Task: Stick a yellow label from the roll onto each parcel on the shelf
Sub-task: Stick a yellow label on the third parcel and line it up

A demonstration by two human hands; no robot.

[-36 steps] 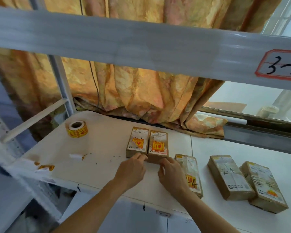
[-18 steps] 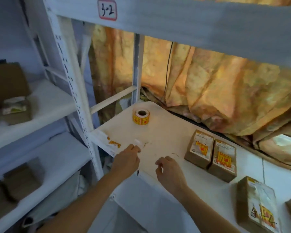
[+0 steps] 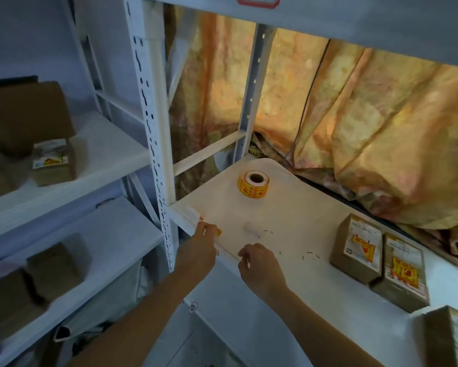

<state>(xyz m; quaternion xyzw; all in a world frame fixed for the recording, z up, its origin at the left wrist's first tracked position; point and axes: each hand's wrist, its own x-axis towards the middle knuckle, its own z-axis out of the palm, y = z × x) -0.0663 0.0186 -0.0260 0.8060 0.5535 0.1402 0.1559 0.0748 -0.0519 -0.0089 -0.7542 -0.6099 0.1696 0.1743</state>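
A: Left hand (image 3: 200, 241)?
B: At the shelf (image 3: 288, 218) front edge, fingertips pinched on a yellow label (image 3: 218, 232) stuck there. Grip partly hidden.
A: Right hand (image 3: 259, 266)?
B: Loosely curled over the shelf edge, holding nothing.
A: Roll (image 3: 254, 184)?
B: Upright near the back left corner, well apart from both hands.
A: Parcels?
B: Two labelled parcels (image 3: 378, 258) side by side, touching, at right.

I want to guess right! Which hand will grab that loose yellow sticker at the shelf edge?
Probably the left hand: its fingers already reach the yellow sticker. The right hand sits farther along the shelf edge.
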